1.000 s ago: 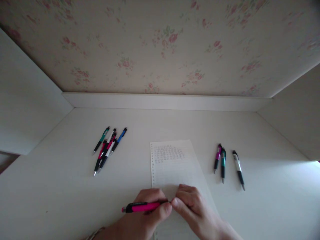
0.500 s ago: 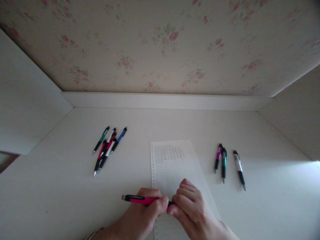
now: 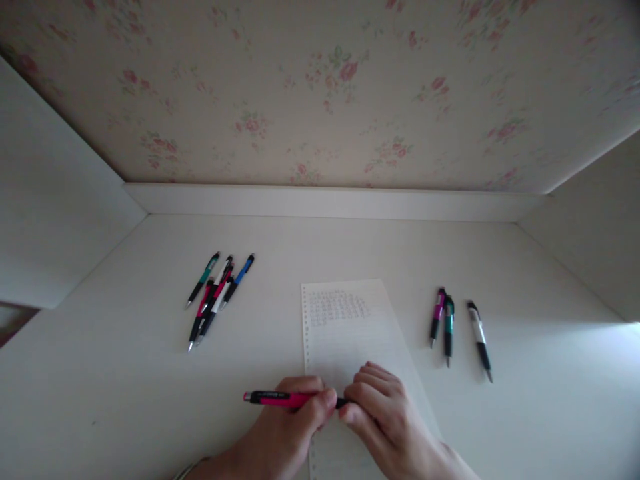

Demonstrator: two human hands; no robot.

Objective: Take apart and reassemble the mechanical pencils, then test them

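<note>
A pink and black click pen (image 3: 283,399) lies almost level across my left hand (image 3: 295,420), which is shut around its barrel. Its button end points left. My right hand (image 3: 387,413) is curled closed at the pen's dark front end, thumb and forefinger on it, so the tip is hidden. Beneath both hands lies a lined sheet of paper (image 3: 360,343) with punched holes down its left edge. Several rows of handwriting fill the upper part of the sheet.
To the left, several pens (image 3: 215,297) in green, pink, white and blue lie in a loose pile. On the right are a purple pen (image 3: 438,313), a green pen (image 3: 449,327) and a white pen (image 3: 479,333). The white desk (image 3: 150,400) ends at a flowered wall (image 3: 280,87).
My right hand has shifted slightly to the right along the pen, and a little more of the dark front section shows. My left hand and the pen are nearly unmoved.
</note>
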